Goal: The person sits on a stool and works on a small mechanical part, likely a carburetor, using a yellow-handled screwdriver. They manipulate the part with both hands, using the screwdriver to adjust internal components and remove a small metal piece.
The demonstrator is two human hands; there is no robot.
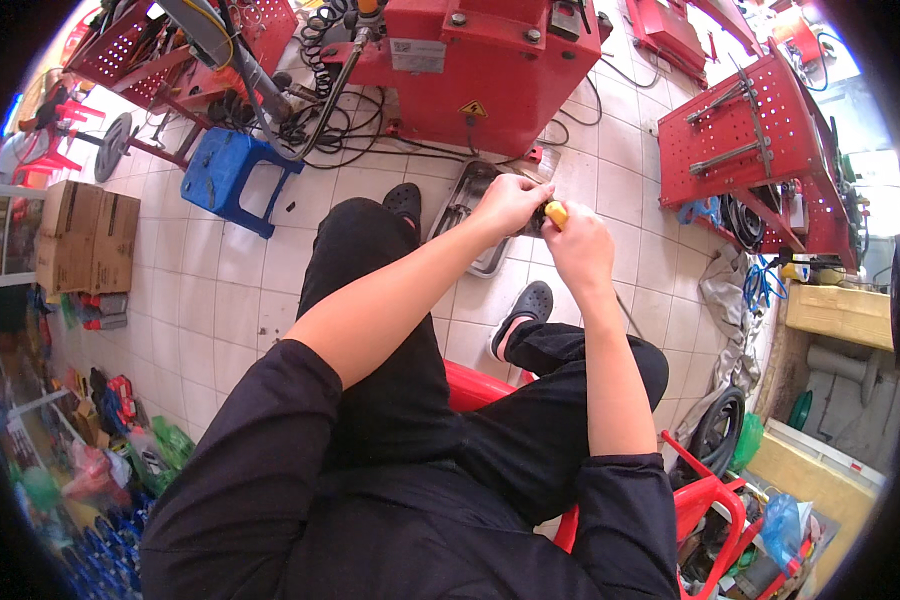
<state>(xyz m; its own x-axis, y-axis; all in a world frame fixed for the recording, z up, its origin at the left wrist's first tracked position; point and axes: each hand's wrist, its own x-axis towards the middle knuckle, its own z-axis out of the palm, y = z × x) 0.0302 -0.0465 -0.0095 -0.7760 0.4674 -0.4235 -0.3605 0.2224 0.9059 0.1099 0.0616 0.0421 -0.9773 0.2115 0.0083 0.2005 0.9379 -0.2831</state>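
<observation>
My left hand (513, 204) is closed above a metal tray (490, 262) on the floor, pinching something I cannot make out. Just to its right, my right hand (582, 252) wraps round a tool with a yellow handle (556, 214). The tool's kind is hidden by my fingers. A small dark part (536, 222) shows between the two hands, which nearly touch. Inside the tray lie dark, partly hidden pieces.
A red machine (480, 85) stands ahead, with black cables on the tiles around it. A blue stool (232, 178) is at the left, beyond it a cardboard box (85, 240). A red perforated cart (740, 140) stands right. I sit on a red chair (475, 387).
</observation>
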